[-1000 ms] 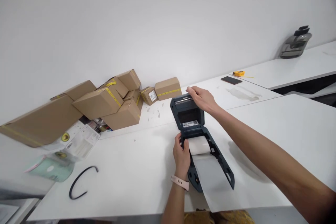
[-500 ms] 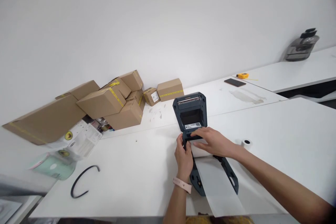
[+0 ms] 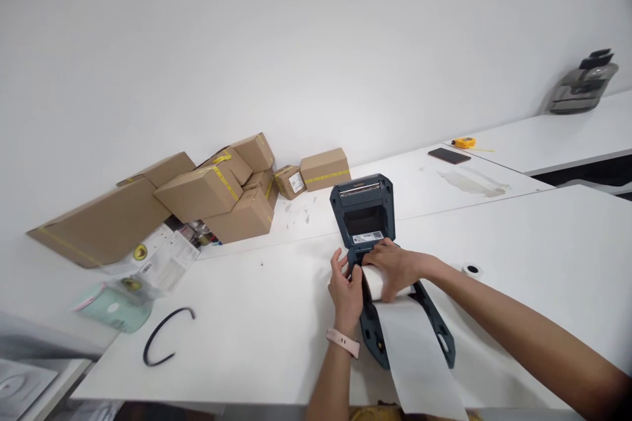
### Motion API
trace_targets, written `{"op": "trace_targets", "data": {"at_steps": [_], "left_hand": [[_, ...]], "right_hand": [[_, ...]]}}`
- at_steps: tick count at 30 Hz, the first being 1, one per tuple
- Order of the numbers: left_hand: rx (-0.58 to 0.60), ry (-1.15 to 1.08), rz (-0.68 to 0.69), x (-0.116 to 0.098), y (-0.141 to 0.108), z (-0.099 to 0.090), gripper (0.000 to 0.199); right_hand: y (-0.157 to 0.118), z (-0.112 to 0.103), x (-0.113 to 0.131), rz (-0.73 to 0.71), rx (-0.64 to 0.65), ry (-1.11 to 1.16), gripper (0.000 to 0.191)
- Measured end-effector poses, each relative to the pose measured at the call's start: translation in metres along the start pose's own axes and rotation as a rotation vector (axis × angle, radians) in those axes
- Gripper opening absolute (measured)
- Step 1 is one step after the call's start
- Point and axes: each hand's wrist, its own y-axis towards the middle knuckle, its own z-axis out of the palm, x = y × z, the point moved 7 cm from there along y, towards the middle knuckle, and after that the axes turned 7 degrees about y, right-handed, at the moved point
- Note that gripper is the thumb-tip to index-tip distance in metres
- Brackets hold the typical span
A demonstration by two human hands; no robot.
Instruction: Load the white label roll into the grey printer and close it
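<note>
Dark blue label printer with its lid raised [image 3: 363, 210] sits near the front edge of the white table [image 3: 257, 342], a strip of white backing paper [image 3: 419, 355] trailing out over that edge. The right hand [image 3: 395, 268], half curled, grips the white paper roll [image 3: 374, 281] inside; the left hand [image 3: 347, 286], loosely bent, has its thumb at the printer's left side.

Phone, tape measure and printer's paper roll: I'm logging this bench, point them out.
Phone [image 3: 449, 155], head view: middle of dark face.
Tape measure [image 3: 463, 143], head view: yellow case.
Paper roll [image 3: 374, 283], head view: exposed white surface.
</note>
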Motion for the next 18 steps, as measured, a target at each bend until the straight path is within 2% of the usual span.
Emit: {"op": "trace_targets", "data": {"at_steps": [5, 8, 10, 12, 15, 18], "left_hand": [[-0.012, -0.092, -0.019, 0.002, -0.004, 0.0, 0.057], [0.004, -0.094, -0.017, 0.001, -0.004, 0.001, 0.058], [0.004, -0.088, -0.014, 0.0, -0.004, 0.002, 0.056], [-0.002, -0.074, -0.01, 0.0, -0.004, 0.002, 0.053], [-0.001, -0.054, -0.014, 0.001, -0.003, 0.004, 0.053], [-0.008, -0.059, -0.014, 0.003, -0.003, 0.004, 0.054]], "right_hand": [[-0.038, -0.035, 0.01, -0.11, 0.001, 0.327, 0.06], [-0.073, -0.061, -0.001, -0.163, -0.083, 0.502, 0.065], [-0.094, -0.075, -0.022, -0.152, -0.195, 0.53, 0.072], [-0.11, -0.082, -0.051, -0.078, -0.269, 0.531, 0.073], [-0.116, -0.076, -0.091, 0.076, -0.229, 0.55, 0.066], [-0.107, -0.064, -0.119, 0.146, -0.176, 0.54, 0.064]]}}
